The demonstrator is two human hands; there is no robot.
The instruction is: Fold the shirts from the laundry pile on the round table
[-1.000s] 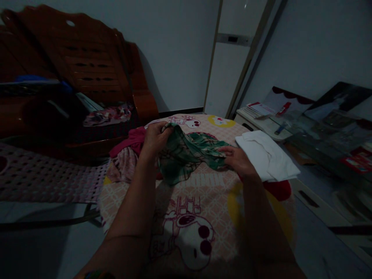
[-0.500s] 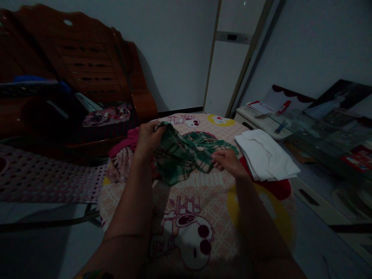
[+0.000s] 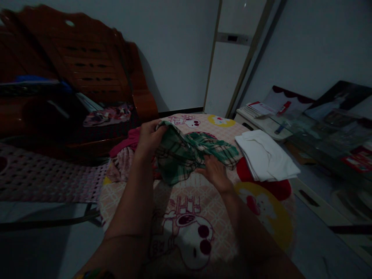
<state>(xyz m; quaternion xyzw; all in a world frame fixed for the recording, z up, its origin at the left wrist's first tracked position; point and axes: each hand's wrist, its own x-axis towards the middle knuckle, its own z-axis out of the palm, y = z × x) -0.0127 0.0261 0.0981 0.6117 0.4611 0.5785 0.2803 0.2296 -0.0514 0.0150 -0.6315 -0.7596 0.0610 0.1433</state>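
Observation:
A green plaid shirt with dark and pale lines lies loosely spread over the round table. My left hand pinches its upper left edge and lifts that corner off the table. At the shirt's lower middle edge, my right hand touches the fabric, thumb and fingers apart. Its fingertips partly blend into the folds. Just left of the shirt, partly behind my left forearm, a heap of pink clothes rests at the table edge. A folded white garment lies to the right.
The tablecloth carries cartoon dog prints. A wooden bench with things piled on it stands at the back left, and a woven seat at the left. A glass-topped stand is close on the right. A tall white cabinet-like unit stands behind.
My right hand has let go of the shirt's right side and moved left and slightly down along its edge. The left hand still grips its corner, nearly unmoved.

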